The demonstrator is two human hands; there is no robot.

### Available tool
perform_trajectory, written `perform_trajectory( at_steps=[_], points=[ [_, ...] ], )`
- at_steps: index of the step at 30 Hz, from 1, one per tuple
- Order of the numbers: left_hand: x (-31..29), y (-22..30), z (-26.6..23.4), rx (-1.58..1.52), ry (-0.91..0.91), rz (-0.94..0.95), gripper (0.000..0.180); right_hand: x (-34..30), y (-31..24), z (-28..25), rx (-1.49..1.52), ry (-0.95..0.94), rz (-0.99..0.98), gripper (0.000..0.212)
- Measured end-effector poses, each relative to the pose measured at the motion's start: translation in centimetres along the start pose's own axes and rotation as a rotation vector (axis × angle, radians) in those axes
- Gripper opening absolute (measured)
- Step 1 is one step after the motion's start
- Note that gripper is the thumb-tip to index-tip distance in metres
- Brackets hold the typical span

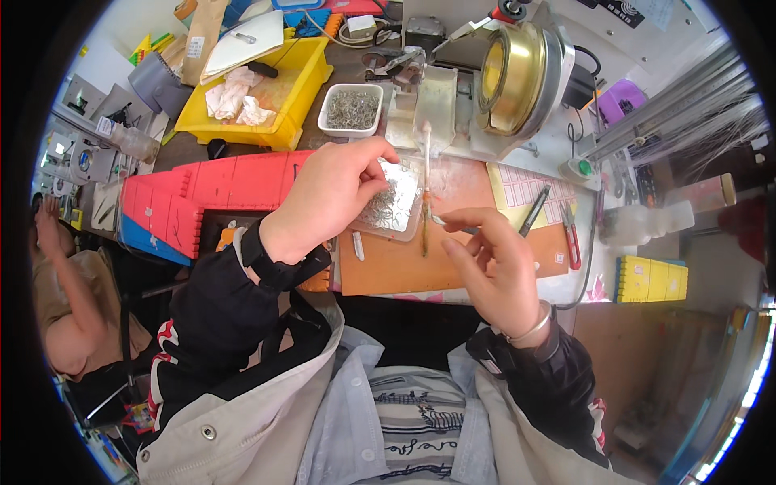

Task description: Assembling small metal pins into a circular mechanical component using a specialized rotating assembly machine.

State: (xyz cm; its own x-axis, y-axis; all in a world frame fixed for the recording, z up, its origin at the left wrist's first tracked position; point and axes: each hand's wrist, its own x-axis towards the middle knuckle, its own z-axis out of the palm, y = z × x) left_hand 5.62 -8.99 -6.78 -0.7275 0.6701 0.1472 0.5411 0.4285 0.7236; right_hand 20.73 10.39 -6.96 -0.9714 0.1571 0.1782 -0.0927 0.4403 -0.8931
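My left hand (pixel 331 190) is over a shallow clear tray (pixel 402 235) with many small silvery metal pieces (pixel 391 206) in it. Its thumb and forefinger are curled close together above the pieces, and whatever they grip is too small or hidden to make out. To the right, my right hand (pixel 497 263) hovers over the orange-brown mat, thumb and bent forefinger apart. A small pale spot at its forefinger tip may be the nail. Between my hands a thin stick with a whitish tip (pixel 427 149) points away from me, its near end over the mat.
A white tub of metal pieces (pixel 352 109) stands behind the tray, beside a yellow bin (pixel 283 121) holding crumpled tissue. A machine with a gold-coloured reel (pixel 508 77) rises at the back right. Red-handled pliers (pixel 571 234) lie right. At far left sits another person (pixel 77 299).
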Motion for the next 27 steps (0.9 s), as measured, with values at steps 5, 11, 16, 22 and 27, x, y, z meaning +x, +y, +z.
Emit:
perform_trajectory(
  at_steps=[5, 11, 16, 22, 27],
  points=[
    [-0.4, -0.4, -1.1, -0.031, 0.010, -0.019, 0.027, 1.2, -0.7, 0.9, -0.085, -0.054, -0.014, 0.023],
    [-1.3, 1.5, -2.3, -0.558, 0.059, -0.138, 0.017, 2.3, -1.8, 1.6, 0.068, -0.053, 0.066, 0.020],
    [-2.7, 3.0, -1.4, -0.708, 0.193, -0.022, 0.018, 3.0, -2.9, 3.2, 0.351, -0.055, 0.163, 0.015],
    [-3.3, 4.1, -2.4, -0.644, 0.205, 0.173, 0.024, 3.6, -5.5, 3.0, 0.551, -0.015, 0.149, 0.006],
    [-2.4, 6.5, -4.2, -0.739, 0.249, 0.168, 0.025, 4.2, -6.5, 2.1, 0.598, 0.022, 0.052, 0.008]
  ],
)
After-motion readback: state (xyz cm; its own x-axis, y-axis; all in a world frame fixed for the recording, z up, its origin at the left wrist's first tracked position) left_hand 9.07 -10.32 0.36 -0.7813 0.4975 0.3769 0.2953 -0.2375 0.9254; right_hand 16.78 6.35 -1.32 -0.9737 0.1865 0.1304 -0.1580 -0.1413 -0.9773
